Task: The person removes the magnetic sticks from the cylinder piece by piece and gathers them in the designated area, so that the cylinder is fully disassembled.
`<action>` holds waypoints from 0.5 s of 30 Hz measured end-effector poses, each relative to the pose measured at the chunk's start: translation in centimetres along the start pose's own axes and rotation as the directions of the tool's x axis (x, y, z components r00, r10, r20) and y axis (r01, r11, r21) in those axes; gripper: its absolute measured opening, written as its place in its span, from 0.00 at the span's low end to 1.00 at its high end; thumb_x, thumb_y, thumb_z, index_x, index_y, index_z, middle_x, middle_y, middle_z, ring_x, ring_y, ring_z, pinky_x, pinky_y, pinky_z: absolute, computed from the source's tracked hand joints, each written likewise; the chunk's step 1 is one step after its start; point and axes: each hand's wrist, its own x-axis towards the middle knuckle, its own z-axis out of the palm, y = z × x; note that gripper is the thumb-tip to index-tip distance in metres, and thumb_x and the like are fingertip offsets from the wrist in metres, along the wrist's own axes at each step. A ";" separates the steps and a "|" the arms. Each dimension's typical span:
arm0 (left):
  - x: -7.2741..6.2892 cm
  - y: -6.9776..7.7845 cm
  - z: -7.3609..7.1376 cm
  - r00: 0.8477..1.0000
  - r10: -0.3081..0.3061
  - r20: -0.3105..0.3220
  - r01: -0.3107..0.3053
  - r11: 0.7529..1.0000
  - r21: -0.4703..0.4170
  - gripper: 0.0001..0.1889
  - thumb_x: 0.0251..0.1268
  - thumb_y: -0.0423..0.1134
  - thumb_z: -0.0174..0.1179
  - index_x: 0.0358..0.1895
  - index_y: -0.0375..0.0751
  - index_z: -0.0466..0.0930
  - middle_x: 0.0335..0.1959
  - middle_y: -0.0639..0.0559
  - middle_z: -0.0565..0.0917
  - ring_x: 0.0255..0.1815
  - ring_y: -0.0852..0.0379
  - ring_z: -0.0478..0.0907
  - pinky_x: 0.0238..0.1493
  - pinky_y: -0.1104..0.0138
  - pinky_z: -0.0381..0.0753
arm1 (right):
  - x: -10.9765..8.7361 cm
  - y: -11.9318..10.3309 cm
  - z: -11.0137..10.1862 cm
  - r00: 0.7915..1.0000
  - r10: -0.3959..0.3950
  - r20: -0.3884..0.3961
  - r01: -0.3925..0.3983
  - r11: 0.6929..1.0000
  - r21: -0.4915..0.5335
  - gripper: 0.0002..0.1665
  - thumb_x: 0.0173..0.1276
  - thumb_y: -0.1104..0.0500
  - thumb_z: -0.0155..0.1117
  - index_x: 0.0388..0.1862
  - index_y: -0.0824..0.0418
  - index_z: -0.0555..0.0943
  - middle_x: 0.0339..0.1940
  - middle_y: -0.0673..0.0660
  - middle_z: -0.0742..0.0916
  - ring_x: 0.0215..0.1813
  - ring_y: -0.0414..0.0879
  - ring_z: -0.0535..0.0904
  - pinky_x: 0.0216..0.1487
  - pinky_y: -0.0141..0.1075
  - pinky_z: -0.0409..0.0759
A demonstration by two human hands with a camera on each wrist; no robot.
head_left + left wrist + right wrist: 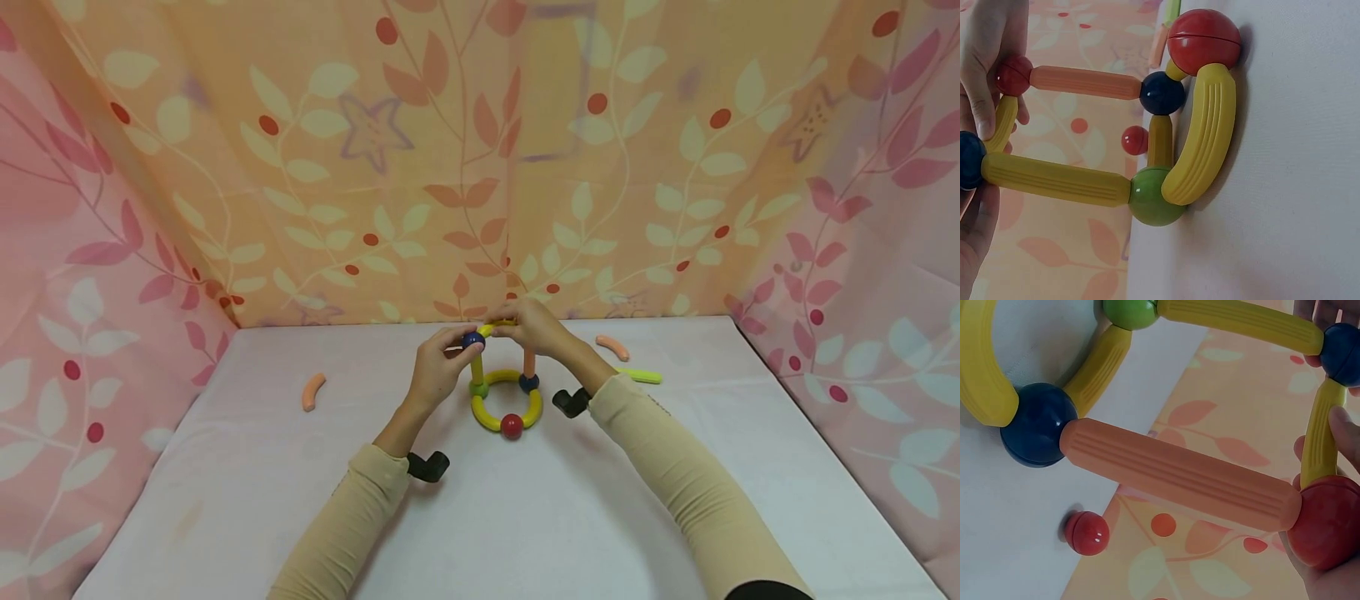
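Observation:
A toy frame of sticks and balls stands on the table. Its base ring joins yellow curved sticks (pixel 532 410) to a red ball (pixel 512 427), a green ball (pixel 1157 196) and a dark blue ball (pixel 1040 425). A yellow straight stick (pixel 1057 179) and an orange straight stick (pixel 1179 475) rise from the ring. My left hand (pixel 437 368) pinches the blue ball (pixel 473 341) atop the yellow one. With thumb and fingers, my right hand (pixel 536 327) grips the upper yellow curved stick (pixel 1322 434), beside the red ball (pixel 1327 522) topping the orange one.
A loose red ball (pixel 1087 532) lies behind the ring. One orange curved stick (pixel 313 392) is at the left; another orange curved stick (pixel 612 347) and a light green stick (pixel 639 377) lie at the right. A patterned curtain (pixel 300 208) borders the white table (pixel 225 500).

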 end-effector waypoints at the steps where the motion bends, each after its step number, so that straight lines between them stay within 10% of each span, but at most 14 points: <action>1: 0.0 0.0 0.0 1.000 0.000 0.000 0.000 1.000 0.002 0.18 0.63 0.38 0.66 0.55 0.37 0.82 0.53 0.43 0.82 0.52 0.47 0.82 0.53 0.59 0.84 | 0.0 0.0 0.0 1.000 0.001 -0.002 -0.001 1.000 -0.006 0.12 0.67 0.62 0.65 0.48 0.61 0.86 0.47 0.58 0.88 0.49 0.51 0.82 0.51 0.41 0.83; 15: -0.1 0.3 0.0 1.000 0.005 0.001 -0.005 1.000 0.020 0.19 0.62 0.37 0.66 0.55 0.33 0.81 0.53 0.42 0.82 0.52 0.45 0.82 0.52 0.59 0.84 | 0.2 0.4 0.4 0.998 -0.041 -0.056 0.038 0.998 -0.049 0.06 0.65 0.66 0.65 0.36 0.61 0.88 0.40 0.56 0.87 0.47 0.50 0.82 0.51 0.41 0.83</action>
